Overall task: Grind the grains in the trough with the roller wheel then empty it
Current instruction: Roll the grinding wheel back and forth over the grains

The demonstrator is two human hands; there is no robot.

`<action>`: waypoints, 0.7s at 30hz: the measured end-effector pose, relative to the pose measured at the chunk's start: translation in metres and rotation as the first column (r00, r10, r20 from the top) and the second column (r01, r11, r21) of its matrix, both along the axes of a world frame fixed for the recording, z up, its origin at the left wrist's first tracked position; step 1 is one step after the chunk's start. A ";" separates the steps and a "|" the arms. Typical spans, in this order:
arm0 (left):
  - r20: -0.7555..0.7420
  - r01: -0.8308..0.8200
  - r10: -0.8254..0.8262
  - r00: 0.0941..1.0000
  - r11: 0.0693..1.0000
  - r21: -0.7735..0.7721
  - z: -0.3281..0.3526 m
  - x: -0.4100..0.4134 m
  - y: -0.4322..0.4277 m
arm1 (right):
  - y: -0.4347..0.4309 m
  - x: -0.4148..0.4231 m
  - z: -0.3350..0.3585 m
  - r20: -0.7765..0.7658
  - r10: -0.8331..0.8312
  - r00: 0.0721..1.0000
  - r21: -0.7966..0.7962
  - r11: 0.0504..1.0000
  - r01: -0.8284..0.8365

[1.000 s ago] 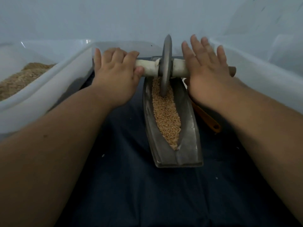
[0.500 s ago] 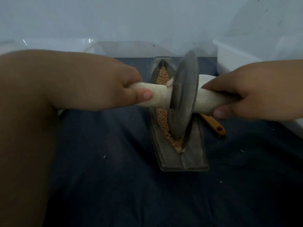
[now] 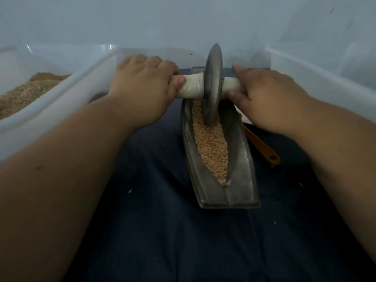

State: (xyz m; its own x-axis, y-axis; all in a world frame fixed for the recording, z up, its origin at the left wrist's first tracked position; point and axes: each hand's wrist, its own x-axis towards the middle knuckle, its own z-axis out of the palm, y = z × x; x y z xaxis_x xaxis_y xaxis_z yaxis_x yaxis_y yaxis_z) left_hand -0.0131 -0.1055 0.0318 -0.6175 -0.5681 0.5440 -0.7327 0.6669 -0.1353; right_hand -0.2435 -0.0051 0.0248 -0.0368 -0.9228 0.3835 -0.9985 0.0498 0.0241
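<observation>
A grey metal trough (image 3: 242,180) lies lengthwise on the dark cloth, its groove filled with tan grains (image 3: 210,145). The grey roller wheel (image 3: 212,82) stands upright in the groove near the trough's far end, its rim resting in the grains. A white-wrapped axle handle (image 3: 192,86) runs through the wheel. My left hand (image 3: 142,82) is wrapped around the handle's left side, thumb toward the wheel. My right hand (image 3: 262,94) grips the handle's right side and hides that end.
A clear plastic bin (image 3: 61,102) on the left holds brown ground grain (image 3: 26,92). Another clear bin (image 3: 325,74) stands at the right. An orange-handled tool (image 3: 264,148) lies beside the trough's right edge. A few stray grains dot the dark cloth (image 3: 162,231).
The wheel rolled from the far end back to the near end of the trough, then away again to the far end. Both hands kept their hold on the handle.
</observation>
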 end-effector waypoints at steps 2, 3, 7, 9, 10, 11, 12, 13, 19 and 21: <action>0.064 0.076 -0.088 0.994 0.983 0.169 0.009 0.008 0.001 | 0.008 0.002 0.008 0.031 0.042 0.999 0.026 0.999 -0.042; 0.126 0.064 -0.101 0.987 0.962 0.266 0.014 0.012 0.003 | 0.014 0.003 0.014 0.018 0.065 0.998 0.054 0.996 -0.066; 0.221 0.039 -0.194 0.956 0.828 0.560 0.032 0.026 0.019 | 0.044 0.008 0.044 0.099 0.130 0.987 0.321 0.934 -0.155; 0.246 0.049 -0.242 0.939 0.800 0.597 0.038 0.031 0.025 | 0.058 0.012 0.054 0.187 0.149 0.971 0.394 0.894 -0.213; 0.257 0.048 -0.255 0.932 0.790 0.611 0.041 0.032 0.028 | 0.061 0.012 0.056 0.202 0.159 0.966 0.406 0.884 -0.230; 0.260 0.042 -0.261 0.930 0.776 0.629 0.043 0.032 0.031 | 0.062 0.012 0.057 0.210 0.169 0.963 0.409 0.879 -0.243; 0.258 0.035 -0.260 0.931 0.763 0.645 0.044 0.033 0.032 | 0.060 0.011 0.056 0.203 0.178 0.963 0.408 0.878 -0.249; 0.253 0.028 -0.254 0.934 0.755 0.655 0.045 0.033 0.032 | 0.058 0.010 0.054 0.190 0.188 0.964 0.402 0.881 -0.251; 0.048 0.032 -0.052 0.997 0.938 0.346 0.014 0.011 0.007 | 0.012 -0.004 0.007 0.051 0.144 0.988 -0.008 0.990 -0.144; -0.004 -0.075 0.076 0.997 0.989 0.128 0.002 -0.002 0.002 | -0.009 -0.008 -0.005 -0.049 0.068 0.996 -0.137 0.988 -0.074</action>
